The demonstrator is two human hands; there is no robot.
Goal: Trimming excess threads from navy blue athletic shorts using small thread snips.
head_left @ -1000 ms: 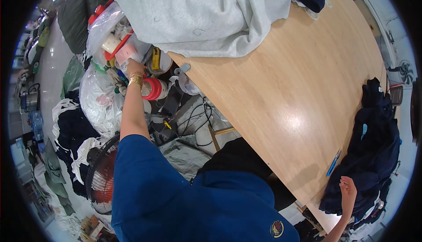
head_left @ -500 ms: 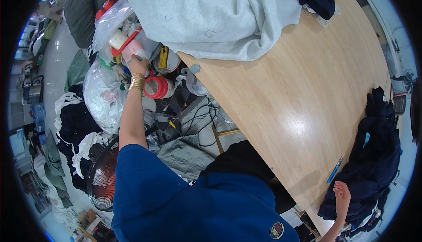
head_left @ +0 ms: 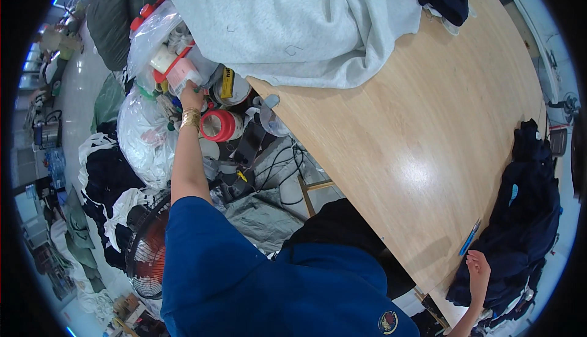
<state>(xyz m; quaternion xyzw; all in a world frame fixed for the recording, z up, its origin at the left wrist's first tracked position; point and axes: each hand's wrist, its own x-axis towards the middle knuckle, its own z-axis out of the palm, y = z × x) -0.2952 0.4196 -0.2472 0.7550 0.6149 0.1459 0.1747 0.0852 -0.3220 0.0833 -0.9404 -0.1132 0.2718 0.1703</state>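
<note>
My left hand, with gold bangles at the wrist, reaches into a crowded group of containers beyond the table's left edge. Its fingertips are at a pink and white labelled packet; whether they grip it is hidden. Just below the hand sits a round container with a red rim. A yellow and black box lies on a round tin to the right. My right hand hovers at the table's right side with fingers loosely curled and apart, nothing seen in them. Beside it lie a slim blue pen-like tool and navy cloth.
Pale grey fabric covers the far part of the wooden table. A dark phone-like slab lies near the containers, with black cables below. A floor fan and a clear plastic bag stand left of my arm.
My left hand has drawn back slightly toward me, and more of the packet's white part shows. My right hand stays near the blue tool. The whole view has shifted a little.
</note>
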